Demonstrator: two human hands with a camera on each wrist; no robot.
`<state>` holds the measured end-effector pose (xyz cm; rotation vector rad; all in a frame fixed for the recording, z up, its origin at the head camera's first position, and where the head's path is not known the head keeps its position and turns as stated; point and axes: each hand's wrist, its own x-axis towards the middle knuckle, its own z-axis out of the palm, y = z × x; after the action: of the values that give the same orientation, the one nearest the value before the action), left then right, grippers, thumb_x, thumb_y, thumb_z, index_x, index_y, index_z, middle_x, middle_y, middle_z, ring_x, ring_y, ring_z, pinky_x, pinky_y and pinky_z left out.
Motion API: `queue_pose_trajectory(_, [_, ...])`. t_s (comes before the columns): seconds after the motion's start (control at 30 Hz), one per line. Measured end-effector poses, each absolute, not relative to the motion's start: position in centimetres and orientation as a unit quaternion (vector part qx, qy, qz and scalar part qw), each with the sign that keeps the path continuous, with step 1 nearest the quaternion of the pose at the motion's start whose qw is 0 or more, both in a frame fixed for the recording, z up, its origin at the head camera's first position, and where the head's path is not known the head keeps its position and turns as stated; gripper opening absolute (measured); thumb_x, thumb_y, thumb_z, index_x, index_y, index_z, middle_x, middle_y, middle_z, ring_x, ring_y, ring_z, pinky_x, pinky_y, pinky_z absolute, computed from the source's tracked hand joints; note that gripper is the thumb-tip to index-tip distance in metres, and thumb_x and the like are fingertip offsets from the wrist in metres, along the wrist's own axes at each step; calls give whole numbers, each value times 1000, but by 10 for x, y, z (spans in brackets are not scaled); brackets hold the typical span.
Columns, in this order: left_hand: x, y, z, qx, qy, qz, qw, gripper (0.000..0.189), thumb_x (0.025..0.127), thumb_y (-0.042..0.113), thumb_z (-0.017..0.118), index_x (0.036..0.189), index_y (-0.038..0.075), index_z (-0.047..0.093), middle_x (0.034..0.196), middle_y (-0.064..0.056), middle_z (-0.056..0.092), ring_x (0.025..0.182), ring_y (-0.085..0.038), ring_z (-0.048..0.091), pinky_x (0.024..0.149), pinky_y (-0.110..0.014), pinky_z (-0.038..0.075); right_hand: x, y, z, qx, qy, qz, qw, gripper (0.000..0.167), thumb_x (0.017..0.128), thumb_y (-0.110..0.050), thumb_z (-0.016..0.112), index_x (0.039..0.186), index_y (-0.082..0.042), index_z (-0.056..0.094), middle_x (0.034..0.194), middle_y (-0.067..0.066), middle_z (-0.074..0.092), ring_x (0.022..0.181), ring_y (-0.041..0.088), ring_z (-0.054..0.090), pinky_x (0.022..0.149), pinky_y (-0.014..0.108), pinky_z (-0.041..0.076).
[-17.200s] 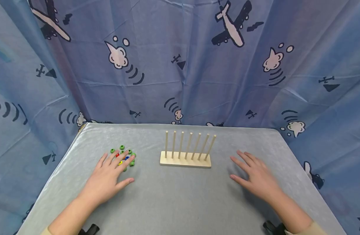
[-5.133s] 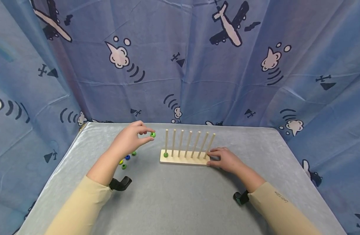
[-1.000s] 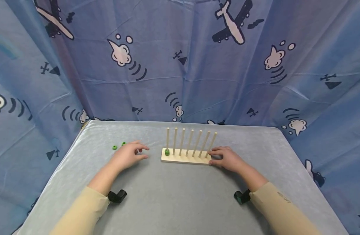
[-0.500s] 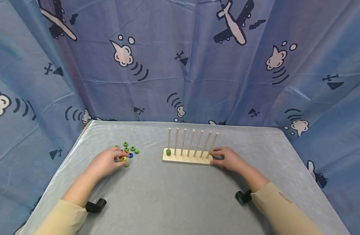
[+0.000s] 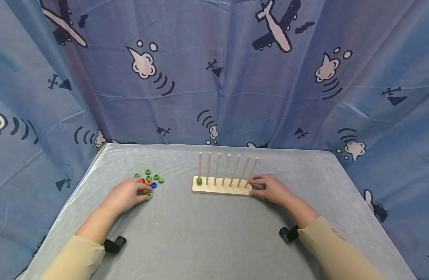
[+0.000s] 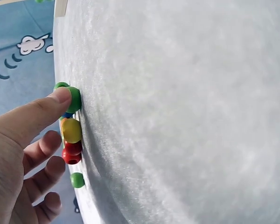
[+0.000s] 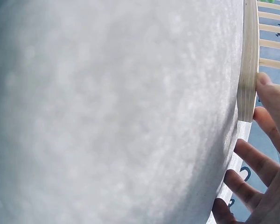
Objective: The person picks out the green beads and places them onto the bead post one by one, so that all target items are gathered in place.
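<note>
My left hand [image 5: 125,196] is at the bead cluster on the table's left side. Its thumb presses a green bead [image 6: 75,99] at the near edge of the cluster, in what looks like a pinch; the index finger is hidden in the left wrist view. Yellow [image 6: 72,130], red, orange [image 5: 149,182], blue [image 5: 154,185] and other green beads lie around it. A wooden peg stand [image 5: 221,189] with several upright pegs stands mid-table. Two green beads [image 5: 199,181] appear stacked on its leftmost peg. My right hand [image 5: 272,189] holds the stand's right end, thumb against the base.
A pale grey cloth covers the table [image 5: 214,233]. Behind it hangs a blue curtain [image 5: 186,77] printed with planes and clouds. A black wrist mount [image 5: 115,245] sits on my left wrist, and another mount [image 5: 289,235] on my right.
Green beads have come onto the leftmost peg since the oldest frame. My left hand has gone from near the stand back left to the beads. My right hand keeps holding the stand.
</note>
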<state>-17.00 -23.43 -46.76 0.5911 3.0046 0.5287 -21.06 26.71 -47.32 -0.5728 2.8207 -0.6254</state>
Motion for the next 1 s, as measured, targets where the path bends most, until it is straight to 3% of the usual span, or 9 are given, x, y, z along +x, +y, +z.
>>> queue_pose_trajectory(0.4, [-168, -235, -469, 201, 969, 140, 25, 24, 83, 28, 80, 106, 18, 79, 99, 0, 63, 91, -22, 61, 80, -46, 50, -211, 266, -471, -195, 953, -211, 95, 55, 88, -42, 74, 131, -11, 66, 138, 17, 56, 130, 43, 42, 105, 59, 34])
queue_pose_trajectory(1.0, [-167, -224, -452, 178, 966, 189, -15, 26, 85, 27, 79, 110, 19, 78, 95, 3, 60, 81, -15, 55, 75, -39, 47, -210, 265, -472, -188, 954, -210, 102, 54, 88, -42, 74, 132, -11, 66, 138, 17, 56, 130, 43, 43, 104, 59, 35])
